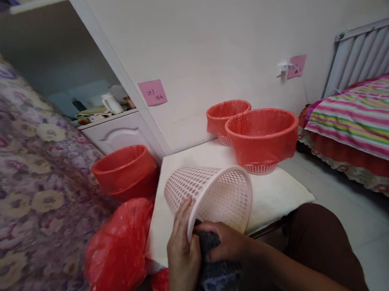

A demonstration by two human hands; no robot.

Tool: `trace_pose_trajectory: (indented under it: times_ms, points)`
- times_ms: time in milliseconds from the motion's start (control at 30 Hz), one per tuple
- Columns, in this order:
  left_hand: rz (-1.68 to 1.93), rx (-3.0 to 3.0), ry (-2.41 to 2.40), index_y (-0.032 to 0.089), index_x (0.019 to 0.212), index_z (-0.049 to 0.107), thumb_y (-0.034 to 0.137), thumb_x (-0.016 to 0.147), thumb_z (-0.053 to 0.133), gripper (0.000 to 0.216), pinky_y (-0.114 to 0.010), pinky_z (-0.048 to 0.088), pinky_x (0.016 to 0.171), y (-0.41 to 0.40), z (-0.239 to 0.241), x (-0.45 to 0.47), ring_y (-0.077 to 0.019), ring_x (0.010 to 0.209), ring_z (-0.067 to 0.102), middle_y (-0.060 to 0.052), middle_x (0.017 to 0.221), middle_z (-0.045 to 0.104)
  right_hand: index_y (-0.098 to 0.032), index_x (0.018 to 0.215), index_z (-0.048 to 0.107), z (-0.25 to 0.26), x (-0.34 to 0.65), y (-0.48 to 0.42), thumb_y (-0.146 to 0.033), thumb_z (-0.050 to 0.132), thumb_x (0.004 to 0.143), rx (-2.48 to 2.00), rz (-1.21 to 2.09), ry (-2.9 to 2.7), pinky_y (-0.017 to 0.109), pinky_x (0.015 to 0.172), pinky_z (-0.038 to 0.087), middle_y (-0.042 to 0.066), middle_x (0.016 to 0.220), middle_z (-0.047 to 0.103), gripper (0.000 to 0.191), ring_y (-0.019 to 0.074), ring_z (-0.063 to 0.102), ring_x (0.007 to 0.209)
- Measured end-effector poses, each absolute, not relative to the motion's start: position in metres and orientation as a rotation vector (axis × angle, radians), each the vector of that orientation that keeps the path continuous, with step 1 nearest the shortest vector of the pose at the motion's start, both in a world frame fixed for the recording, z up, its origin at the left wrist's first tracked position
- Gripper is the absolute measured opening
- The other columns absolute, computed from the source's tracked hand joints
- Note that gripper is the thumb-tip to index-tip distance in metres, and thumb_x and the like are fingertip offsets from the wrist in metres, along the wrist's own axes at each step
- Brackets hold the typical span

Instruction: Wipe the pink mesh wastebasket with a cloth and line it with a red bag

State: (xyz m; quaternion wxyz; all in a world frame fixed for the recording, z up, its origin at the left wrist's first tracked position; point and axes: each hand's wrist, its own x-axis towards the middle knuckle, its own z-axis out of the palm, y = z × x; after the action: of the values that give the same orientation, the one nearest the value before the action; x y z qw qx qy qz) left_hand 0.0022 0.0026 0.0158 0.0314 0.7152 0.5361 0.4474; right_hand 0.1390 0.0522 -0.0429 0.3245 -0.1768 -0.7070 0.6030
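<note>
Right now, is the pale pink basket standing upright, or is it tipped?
Tipped: the pale pink basket has its open mouth turned toward the person, and the left hand holds its rim.

Pale pink basket (hole-patterned), dark grey cloth, red bag, mauve floral curtain, multicoloured striped bedding

- Pale wall with two pink notes; white plug beside the right one.
- Floral curtain at far left.
- White cupboard, its shelf open above a panelled door.
- Bed at right: striped cover, slatted grey headboard.
- Light tiled floor.
- Table topped in cream.
- Muted light.
</note>
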Motion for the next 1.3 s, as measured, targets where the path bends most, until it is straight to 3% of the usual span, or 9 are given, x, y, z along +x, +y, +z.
trace_pose_trajectory:
  times_ms: [167, 267, 367, 500, 667, 767, 900, 1133, 1300]
  points:
    - [1.345, 2.260, 1.656, 0.030, 0.143, 0.039, -0.005, 0.074, 0.038, 0.077, -0.038, 0.024, 0.121, 0.004, 0.013, -0.001, -0.0140, 0.139, 0.039, -0.001, 0.147, 0.048, -0.028, 0.120, 0.066, -0.079, 0.166, 0.067, -0.018, 0.071, 0.064, -1.117, 0.847, -2.567, 0.042, 0.082, 0.050, 0.011, 0.114, 0.062, 0.057, 0.0309, 0.060, 0.098]
    - [1.337, 2.230, 1.656, 0.031, 0.142, 0.040, -0.005, 0.072, 0.037, 0.079, -0.043, 0.023, 0.121, 0.004, 0.014, -0.001, -0.0159, 0.140, 0.039, -0.001, 0.146, 0.048, -0.018, 0.116, 0.067, -0.079, 0.195, 0.088, -0.008, 0.059, 0.070, -1.386, 0.598, -2.518, 0.051, 0.081, 0.049, 0.020, 0.119, 0.056, 0.048, 0.0411, 0.051, 0.109]
    - [1.282, 2.213, 1.655, 0.032, 0.144, 0.037, -0.003, 0.075, 0.040, 0.077, -0.046, 0.024, 0.121, 0.003, 0.015, -0.002, -0.0178, 0.141, 0.037, -0.001, 0.149, 0.046, -0.018, 0.128, 0.057, -0.068, 0.211, 0.100, -0.001, 0.047, 0.074, -1.536, 0.458, -2.399, 0.050, 0.080, 0.048, 0.022, 0.129, 0.047, 0.058, 0.0405, 0.044, 0.114]
    - [1.405, 2.126, 1.712, 0.031, 0.145, 0.036, 0.005, 0.083, 0.044, 0.067, -0.045, 0.027, 0.120, -0.004, -0.011, -0.002, -0.0194, 0.143, 0.035, -0.003, 0.153, 0.041, -0.022, 0.126, 0.059, -0.073, 0.206, 0.092, -0.007, 0.049, 0.076, -1.525, 0.481, -2.375, 0.046, 0.079, 0.048, 0.018, 0.126, 0.050, 0.053, 0.0376, 0.046, 0.112]
    - [1.762, 1.933, 1.736, 0.030, 0.145, 0.036, 0.012, 0.089, 0.045, 0.059, -0.043, 0.031, 0.118, -0.021, -0.055, -0.003, -0.0203, 0.142, 0.036, -0.005, 0.152, 0.040, -0.020, 0.124, 0.062, -0.093, 0.187, 0.080, -0.007, 0.060, 0.065, -1.408, 0.719, -2.393, 0.048, 0.082, 0.048, 0.018, 0.118, 0.055, 0.061, 0.0363, 0.055, 0.104]
    - [1.656, 1.921, 1.767, 0.034, 0.145, 0.035, 0.008, 0.090, 0.042, 0.062, -0.044, 0.029, 0.119, -0.025, -0.047, -0.006, -0.0198, 0.143, 0.033, -0.003, 0.154, 0.038, -0.025, 0.122, 0.064, -0.086, 0.161, 0.072, -0.012, 0.070, 0.059, -1.125, 0.977, -2.469, 0.039, 0.085, 0.050, 0.009, 0.112, 0.063, 0.065, 0.0275, 0.062, 0.095]
    - [1.382, 2.170, 1.699, 0.035, 0.141, 0.041, -0.002, 0.081, 0.040, 0.071, -0.049, 0.024, 0.120, -0.020, -0.009, -0.011, -0.0195, 0.143, 0.035, -0.001, 0.151, 0.043, -0.028, 0.135, 0.051, -0.067, 0.121, 0.057, -0.024, 0.070, 0.070, -0.631, 1.153, -2.311, 0.034, 0.093, 0.047, 0.003, 0.120, 0.063, 0.068, 0.0231, 0.060, 0.103]
    - [1.272, 2.304, 1.624, 0.036, 0.141, 0.041, -0.005, 0.076, 0.039, 0.076, -0.051, 0.032, 0.116, -0.012, 0.007, -0.007, -0.0196, 0.139, 0.041, -0.002, 0.147, 0.048, -0.028, 0.117, 0.066, -0.095, 0.138, 0.068, -0.015, 0.070, 0.062, -1.054, 0.843, -2.532, 0.043, 0.084, 0.049, 0.010, 0.116, 0.063, 0.057, 0.0307, 0.060, 0.098]
    - [1.290, 2.315, 1.606, 0.033, 0.140, 0.043, -0.005, 0.075, 0.038, 0.075, -0.056, 0.032, 0.115, -0.010, 0.003, -0.006, -0.0222, 0.138, 0.042, -0.005, 0.146, 0.049, -0.019, 0.134, 0.051, -0.084, 0.162, 0.117, -0.005, 0.062, 0.068, -1.331, 0.696, -2.280, 0.055, 0.098, 0.039, 0.021, 0.144, 0.041, 0.069, 0.0412, 0.035, 0.132]
